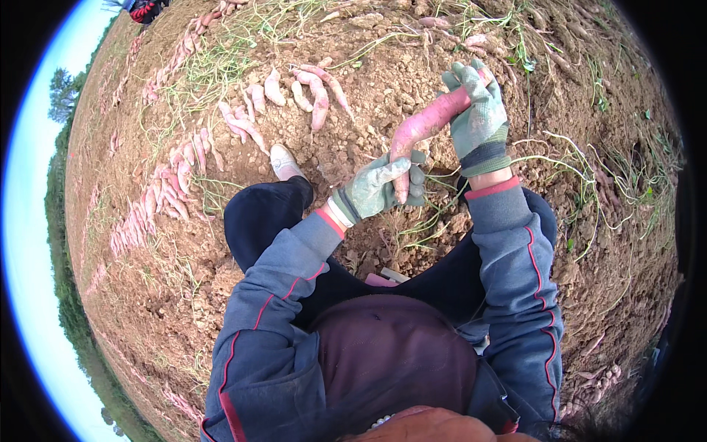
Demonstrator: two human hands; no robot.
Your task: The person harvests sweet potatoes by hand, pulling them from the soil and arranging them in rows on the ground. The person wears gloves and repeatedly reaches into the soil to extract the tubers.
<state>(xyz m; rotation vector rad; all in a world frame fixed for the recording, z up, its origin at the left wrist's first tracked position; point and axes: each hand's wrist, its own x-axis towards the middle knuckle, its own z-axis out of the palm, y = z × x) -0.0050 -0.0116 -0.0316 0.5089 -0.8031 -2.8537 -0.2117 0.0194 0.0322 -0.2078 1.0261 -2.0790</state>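
A long, curved pink sweet potato is held up between both hands, above the soil. My left hand, in a soil-stained green work glove, grips its narrow lower end, with the tip poking out below the thumb. The gloved right hand wraps around the upper end, and a bit of pink skin shows past the fingers. Just beyond my hands lie several loose sweet potatoes on the ground. Others form a small group near my shoe.
A dense row of sweet potatoes runs along the left. Cut vines lie at the upper left, and more stems trail at the right. My shoe rests on cloddy soil. Part of another person shows at the top left.
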